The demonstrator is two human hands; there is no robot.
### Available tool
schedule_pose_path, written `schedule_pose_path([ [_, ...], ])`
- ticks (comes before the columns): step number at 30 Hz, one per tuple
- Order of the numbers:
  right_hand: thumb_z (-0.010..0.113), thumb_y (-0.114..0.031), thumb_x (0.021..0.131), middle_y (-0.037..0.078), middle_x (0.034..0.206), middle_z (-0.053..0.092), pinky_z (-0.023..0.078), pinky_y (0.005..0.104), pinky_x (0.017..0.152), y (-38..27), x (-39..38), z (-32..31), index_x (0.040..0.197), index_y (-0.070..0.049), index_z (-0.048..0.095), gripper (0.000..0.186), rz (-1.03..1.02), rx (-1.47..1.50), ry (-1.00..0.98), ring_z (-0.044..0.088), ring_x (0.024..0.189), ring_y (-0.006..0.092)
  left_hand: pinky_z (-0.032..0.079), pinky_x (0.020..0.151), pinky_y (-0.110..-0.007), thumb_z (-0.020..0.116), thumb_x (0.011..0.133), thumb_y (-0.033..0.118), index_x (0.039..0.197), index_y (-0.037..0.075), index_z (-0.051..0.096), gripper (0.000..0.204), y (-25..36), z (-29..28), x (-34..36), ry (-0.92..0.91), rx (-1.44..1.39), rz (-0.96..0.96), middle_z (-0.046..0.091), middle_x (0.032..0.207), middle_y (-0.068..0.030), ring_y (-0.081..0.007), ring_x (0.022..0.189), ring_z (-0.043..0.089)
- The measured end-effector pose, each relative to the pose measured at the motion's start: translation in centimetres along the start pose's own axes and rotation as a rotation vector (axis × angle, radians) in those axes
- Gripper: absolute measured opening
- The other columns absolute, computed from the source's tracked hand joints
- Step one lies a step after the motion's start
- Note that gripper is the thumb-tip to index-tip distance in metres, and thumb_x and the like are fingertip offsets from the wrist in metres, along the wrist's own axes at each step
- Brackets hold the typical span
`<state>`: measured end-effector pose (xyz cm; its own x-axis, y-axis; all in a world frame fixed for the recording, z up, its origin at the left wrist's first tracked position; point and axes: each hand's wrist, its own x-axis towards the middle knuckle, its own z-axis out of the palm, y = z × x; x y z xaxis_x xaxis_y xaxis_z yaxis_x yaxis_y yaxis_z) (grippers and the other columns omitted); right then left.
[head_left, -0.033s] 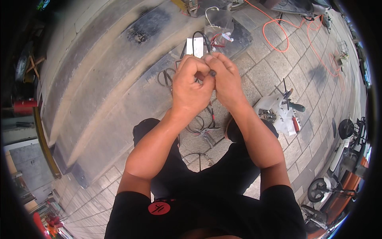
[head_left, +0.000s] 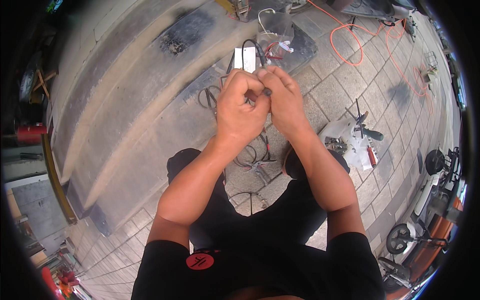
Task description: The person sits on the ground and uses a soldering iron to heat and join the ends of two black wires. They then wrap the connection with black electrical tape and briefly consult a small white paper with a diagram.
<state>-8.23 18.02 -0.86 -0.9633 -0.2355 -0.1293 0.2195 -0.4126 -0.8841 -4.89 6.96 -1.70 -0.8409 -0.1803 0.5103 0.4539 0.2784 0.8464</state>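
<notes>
My left hand [head_left: 238, 106] and my right hand [head_left: 285, 96] meet in front of me, fingers pinched together. Between them they grip a black cable [head_left: 261, 54], which arcs up beyond my fingertips. A dark round end shows by my right thumb; the rest of the gripped part is hidden by my fingers. Just past my hands lies a white card [head_left: 245, 58]. Thin dark wire loops [head_left: 207, 98] rest to the left of my left hand. Below my wrists, on the paving between my knees, lies a pair of pliers [head_left: 259, 165] beside more wire.
Concrete steps [head_left: 135, 115] rise at the left. On the right, a white plastic sheet [head_left: 352, 145] bears a dark-handled tool [head_left: 373, 134] and a red-handled one [head_left: 371, 156]. An orange cord [head_left: 361, 54] winds over the paving. A clear bag [head_left: 277, 30] with wires lies ahead.
</notes>
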Motion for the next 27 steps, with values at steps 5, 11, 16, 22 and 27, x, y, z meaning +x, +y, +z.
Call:
schedule_pose_path([
  [5, 0.061, -0.017, 0.104, 0.001, 0.091, 0.065, 0.048, 0.0246, 0.074, 0.1, 0.1, -0.1, 0.100, 0.000, 0.066, 0.019, -0.008, -0.016, -0.010, 0.056, 0.083, 0.0067, 0.051, 0.071, -0.027, 0.066, 0.077, -0.018, 0.093, 0.004, 0.057, 0.028, -0.1, 0.0, 0.0, -0.001, -0.015, -0.008, 0.058, 0.095, -0.0057, -0.0129, 0.083, 0.058],
  [11, 0.061, -0.017, 0.104, 0.001, 0.092, 0.065, 0.047, 0.0244, 0.074, 0.2, 0.2, -0.3, 0.099, 0.000, 0.066, 0.018, -0.010, -0.019, -0.018, 0.056, 0.084, 0.0067, 0.050, 0.071, -0.026, 0.066, 0.077, -0.018, 0.093, 0.004, 0.056, 0.028, -0.1, 0.0, -0.1, 0.000, -0.002, -0.001, 0.058, 0.095, -0.0054, -0.0126, 0.082, 0.058],
  [16, 0.062, -0.017, 0.103, -0.001, 0.090, 0.064, 0.046, 0.0235, 0.073, -0.1, 0.1, -0.2, 0.099, -0.001, 0.068, 0.018, -0.010, -0.064, -0.008, 0.055, 0.083, 0.0057, 0.052, 0.067, -0.029, 0.067, 0.078, -0.014, 0.090, 0.004, 0.055, 0.025, -0.2, 0.1, 0.0, 0.027, 0.018, 0.000, 0.059, 0.090, -0.0076, -0.0163, 0.076, 0.061],
  [22, 0.065, -0.024, 0.105, -0.003, 0.089, 0.060, 0.042, 0.0227, 0.063, -2.0, 1.0, -1.4, 0.100, -0.001, 0.070, 0.025, -0.171, -0.308, 0.163, 0.050, 0.070, 0.0045, 0.051, 0.067, -0.027, 0.078, 0.083, -0.005, 0.095, 0.004, 0.062, 0.022, 0.5, -0.5, 0.7, 0.089, 0.020, -0.102, 0.061, 0.094, -0.0043, -0.0110, 0.075, 0.060],
  [27, 0.057, -0.036, 0.109, 0.002, 0.083, 0.059, 0.038, 0.0234, 0.049, -5.2, 0.6, -3.1, 0.109, -0.004, 0.061, 0.033, -0.186, 0.041, 0.073, 0.046, 0.056, 0.0060, 0.050, 0.068, -0.024, 0.084, 0.085, 0.001, 0.092, 0.005, 0.069, 0.017, 0.3, -1.8, 1.2, 0.106, 0.110, -0.098, 0.062, 0.094, -0.0024, -0.0077, 0.076, 0.058],
])
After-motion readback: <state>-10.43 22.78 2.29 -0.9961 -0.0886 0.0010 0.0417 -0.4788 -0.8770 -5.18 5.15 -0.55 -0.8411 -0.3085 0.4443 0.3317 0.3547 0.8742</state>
